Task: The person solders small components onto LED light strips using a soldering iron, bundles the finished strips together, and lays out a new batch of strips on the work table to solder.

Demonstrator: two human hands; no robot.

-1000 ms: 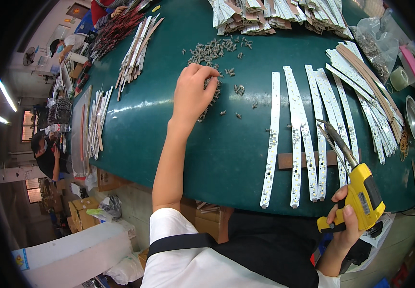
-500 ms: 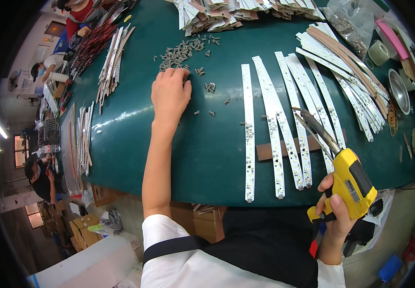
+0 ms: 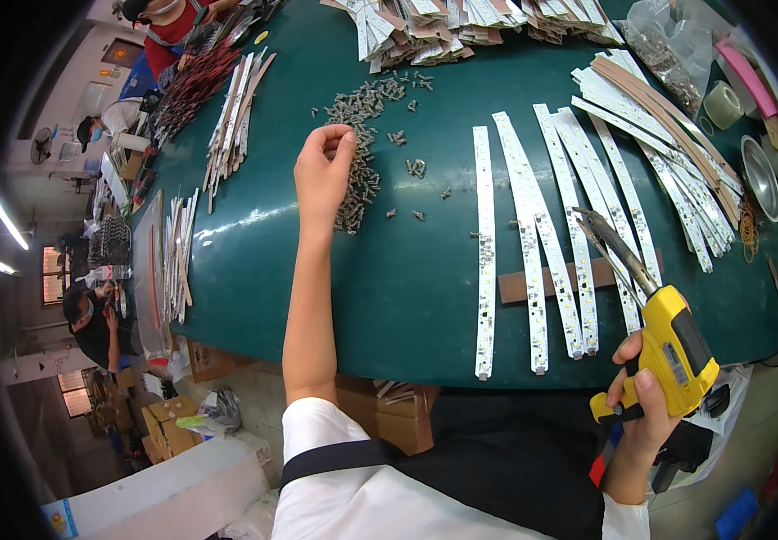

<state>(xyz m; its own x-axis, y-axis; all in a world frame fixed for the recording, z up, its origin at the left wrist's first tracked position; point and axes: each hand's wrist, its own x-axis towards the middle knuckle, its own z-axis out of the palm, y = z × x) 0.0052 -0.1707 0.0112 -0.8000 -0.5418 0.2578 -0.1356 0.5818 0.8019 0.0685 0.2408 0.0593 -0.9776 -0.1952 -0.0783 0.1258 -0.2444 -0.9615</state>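
A: Where was the left hand (image 3: pixel 323 175)?
B: By the heap of parts (image 3: pixel 359 184) on the green table (image 3: pixel 398 297). Its fingers were curled, thumb close to forefinger; I couldn't tell whether it pinched one.
A: How did the parts lie?
B: Most were heaped beyond that hand and along its right side, with a few scattered farther to its right.
A: And the right hand (image 3: pixel 646 407)?
B: It was wrapped around the grip of a yellow gun (image 3: pixel 677 346), whose metal tip reached ahead of the hand and to its left, over the strips in this view.
A: Where were those strips (image 3: pixel 483 270)?
B: Ahead of the right hand, mostly to its left, some crossing a brown bar (image 3: pixel 512 288).
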